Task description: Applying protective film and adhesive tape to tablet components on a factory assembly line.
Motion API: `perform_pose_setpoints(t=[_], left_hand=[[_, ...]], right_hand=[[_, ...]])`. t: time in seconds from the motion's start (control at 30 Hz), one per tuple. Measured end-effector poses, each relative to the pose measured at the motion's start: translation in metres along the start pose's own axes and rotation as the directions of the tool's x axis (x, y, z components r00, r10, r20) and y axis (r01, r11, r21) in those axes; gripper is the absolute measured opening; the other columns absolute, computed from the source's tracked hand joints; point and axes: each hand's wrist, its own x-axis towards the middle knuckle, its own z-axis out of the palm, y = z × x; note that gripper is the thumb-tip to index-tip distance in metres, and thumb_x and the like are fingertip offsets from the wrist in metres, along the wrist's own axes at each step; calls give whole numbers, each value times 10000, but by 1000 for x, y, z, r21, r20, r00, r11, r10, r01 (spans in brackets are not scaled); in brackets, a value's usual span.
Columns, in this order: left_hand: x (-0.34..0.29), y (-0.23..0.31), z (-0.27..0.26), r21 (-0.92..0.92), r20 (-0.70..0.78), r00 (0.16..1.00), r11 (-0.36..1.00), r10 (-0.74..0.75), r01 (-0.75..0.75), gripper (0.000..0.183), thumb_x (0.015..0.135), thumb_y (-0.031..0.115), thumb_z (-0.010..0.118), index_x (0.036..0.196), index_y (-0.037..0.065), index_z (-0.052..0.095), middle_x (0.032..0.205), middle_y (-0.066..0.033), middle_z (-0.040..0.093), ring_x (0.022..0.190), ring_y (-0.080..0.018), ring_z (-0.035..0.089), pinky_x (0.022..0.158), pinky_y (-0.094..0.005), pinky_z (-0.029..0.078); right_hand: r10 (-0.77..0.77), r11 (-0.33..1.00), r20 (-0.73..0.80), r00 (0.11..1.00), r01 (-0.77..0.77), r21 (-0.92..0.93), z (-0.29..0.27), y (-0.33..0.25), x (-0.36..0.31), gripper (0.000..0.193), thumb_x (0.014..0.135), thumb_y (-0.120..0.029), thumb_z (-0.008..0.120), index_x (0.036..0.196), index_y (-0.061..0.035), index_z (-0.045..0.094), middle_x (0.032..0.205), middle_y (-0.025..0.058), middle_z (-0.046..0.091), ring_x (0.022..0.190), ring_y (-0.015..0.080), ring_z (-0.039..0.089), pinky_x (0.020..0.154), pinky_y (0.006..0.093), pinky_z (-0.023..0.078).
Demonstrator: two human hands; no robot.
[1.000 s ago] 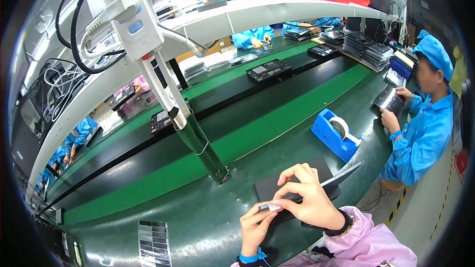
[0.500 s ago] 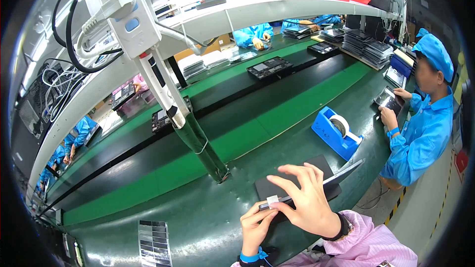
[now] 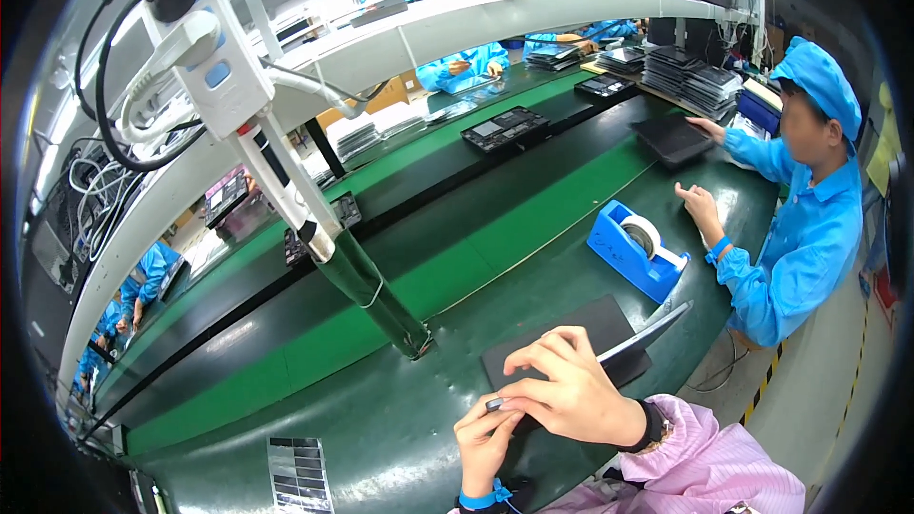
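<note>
Dark grey slim device (image 3: 494, 405) stays above the green desk (image 3: 400, 419), the left hand (image 3: 481, 440) pinching its end. The right hand (image 3: 576, 398) now bends its fingers there; I cannot tell if this grip holds anything. The white label has gone from my view. One co-worker's hand (image 3: 702, 212) is now apart from the black panel (image 3: 674, 139).

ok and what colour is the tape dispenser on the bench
The tape dispenser is blue, seen best in the head view.

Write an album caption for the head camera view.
Left hand and right hand meet at one end of a slim dark object, a blue tape dispenser beyond on the green bench.
</note>
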Motion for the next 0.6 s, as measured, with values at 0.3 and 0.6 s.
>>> perform_pose_setpoints(t=[0.3, 0.6], left_hand=[[-3, 7, -5, 51, -3, 1000, 999, -4, 4, 164, 689, -85, 658, 844, -42, 690, 878, -127, 655, 839, -204, 623, 750, -267, 487], [10, 38, -6, -205, 21, 999, 979, 25, -20, 127, 775, 64, 647, 862, -1, 712, 1464, -155, 224, 1318, -328, 283, 979, -425, 356]], right_hand=[[-264, 931, 90, 960, 278, -237, -5, 10, -7, 147, 761, -223, 639, 796, -85, 606, 882, -1, 577, 811, 137, 544, 809, 339, 390], [-172, 870, 125, 977, 210, -446, -66, 70, -40, 439, 758, -459, 596, 922, -53, 559, 730, 13, 511, 680, 150, 541, 670, 277, 414]])
